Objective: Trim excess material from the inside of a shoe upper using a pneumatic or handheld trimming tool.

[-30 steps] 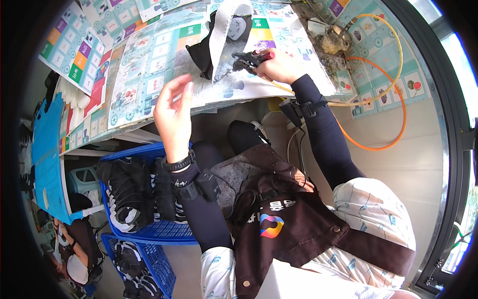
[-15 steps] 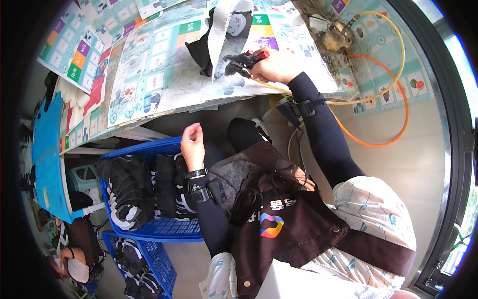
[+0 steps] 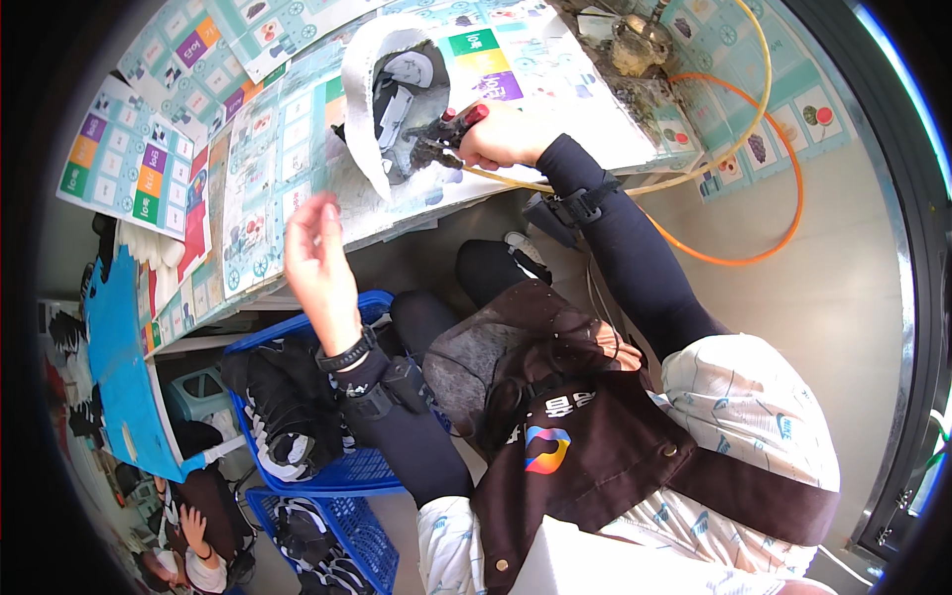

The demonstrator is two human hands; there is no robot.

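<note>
In my right hand is a dark, crusted spray gun with red parts, a thin yellow hose trailing from it. My fingers are wrapped round its handle. Its head is close beside a black shoe upper with a broad white band curving around its left side, on the worktable. My left hand is raised at the table's front edge, left of the upper and apart from it. Nothing shows in that hand, and its fingers are loosely bent and apart.
Below the table, a blue basket holds black shoe pieces; a second blue basket stands nearer. Yellow and orange hoses loop at the right. A crusted pot sits at the back right. Another person is at lower left.
My left hand has risen left to the table edge, its fingers loosening. The shoe upper has turned, showing more of its inside. The spray gun remains in my right hand. The whole view has shifted.
</note>
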